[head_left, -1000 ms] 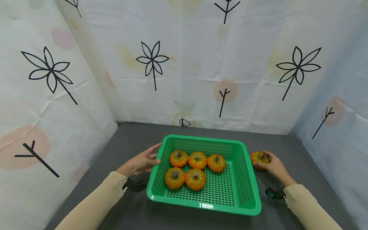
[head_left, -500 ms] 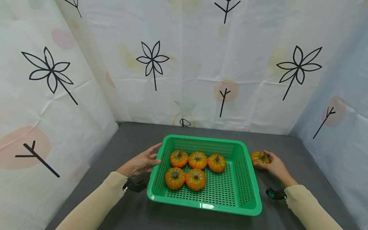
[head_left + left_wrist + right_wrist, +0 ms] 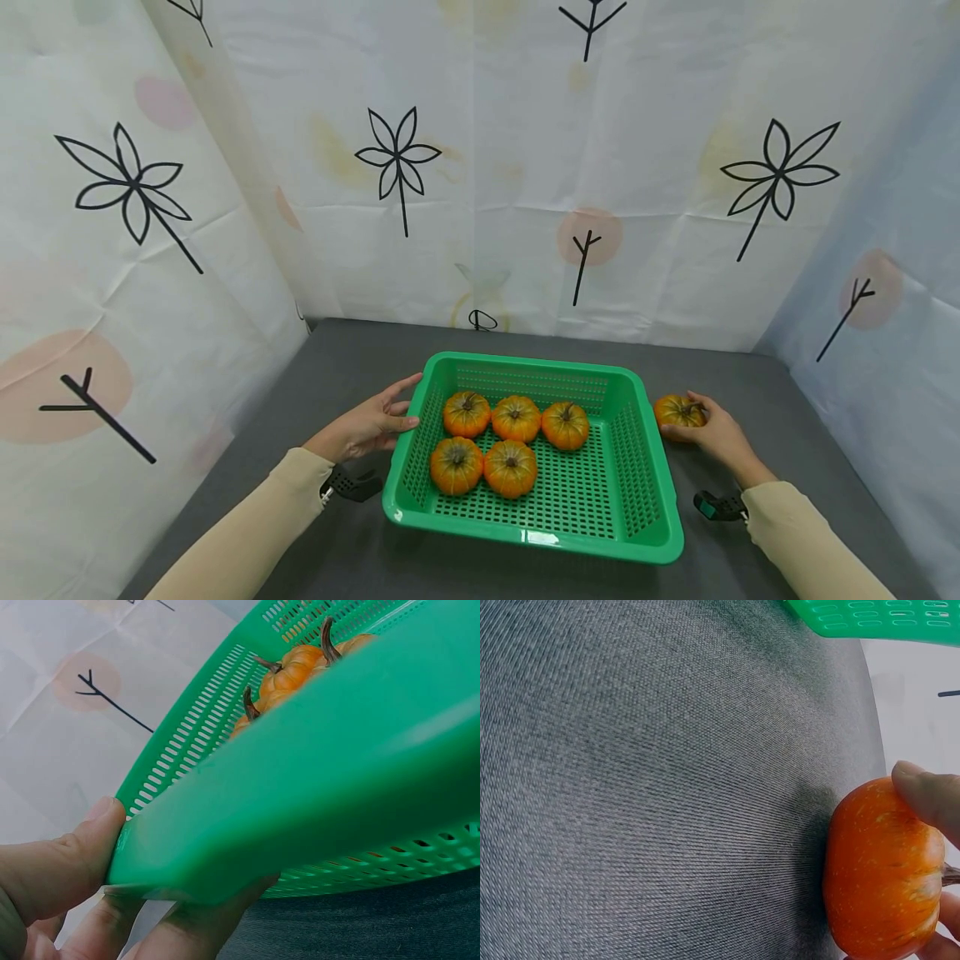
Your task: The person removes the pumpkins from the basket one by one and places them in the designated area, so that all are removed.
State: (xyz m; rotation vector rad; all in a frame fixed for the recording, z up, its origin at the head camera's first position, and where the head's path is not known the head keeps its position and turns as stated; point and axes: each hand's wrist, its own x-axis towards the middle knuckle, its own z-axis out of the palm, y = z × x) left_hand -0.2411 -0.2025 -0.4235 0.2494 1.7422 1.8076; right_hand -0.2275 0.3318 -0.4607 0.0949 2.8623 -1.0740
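A person in cream sleeves point(image 3: 247, 517) is working with both hands around a green basket point(image 3: 450, 524), which is standing on a dark grey table point(image 3: 360, 550). The left hand point(image 3: 367, 425) is gripping the basket's left rim, with the thumb pressing from one side and the fingers curling beneath. Just right of the basket and apart from it, the right hand point(image 3: 716, 433) is gripping a loose pumpkin point(image 3: 675, 411), orange with greenish streaks; thumb and fingers are closing on opposite sides, with the stem showing between them. Whether its underside is touching the table is hard to tell. Inside the basket, five pumpkins point(image 3: 516, 418) are sitting stems up, three along the back and two in front, gathering toward its left. Near the left thumb, what looks like a small raised mark point(image 3: 123, 838) on the basket is showing too faintly to read. A black device point(image 3: 352, 482) is hanging at each wrist. Behind the basket, a pale cloth point(image 3: 495, 125) is hanging, bearing black line drawings of leaves and twigs.
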